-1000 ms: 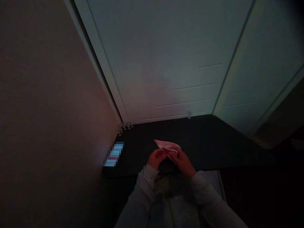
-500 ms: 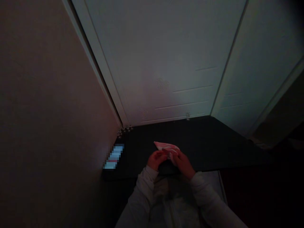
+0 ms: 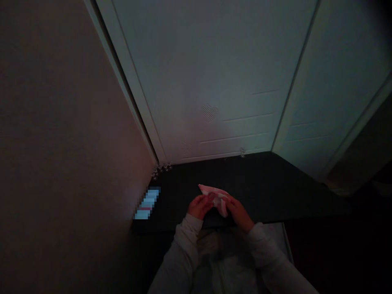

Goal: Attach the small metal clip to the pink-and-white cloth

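In the head view, working in dim light at a black table [image 3: 269, 183]. Holding a pink-and-white cloth [image 3: 214, 190] over the table's near side, left of the middle of its length, with one pointed corner aimed toward the table's far left; hard to tell whether touching the tabletop. Gripping the cloth's right part with the right hand [image 3: 240, 212], fingers bent and closed on the fabric beside a loose fold hanging toward the table's near edge. Curling the fingers of the left hand [image 3: 197, 207] at the cloth's left part, tips close together; too dark to tell whether pinching cloth or the small pale, shiny thing [image 3: 216, 201] between the hands. Wearing light sleeves [image 3: 185, 241], reaching in across the table's near edge. Lying at the table's left end, a bluish flat thing [image 3: 147, 204], pixelated beyond reading. Standing clustered at the table's far left corner, several small clear pieces [image 3: 161, 168]. Standing alone at the table's far edge, right of its middle, one similar clear piece [image 3: 242, 152]. Rising behind the table, a white panel [image 3: 199, 69] with striped hearts; rising at the table's left, a brownish wall [image 3: 70, 134].
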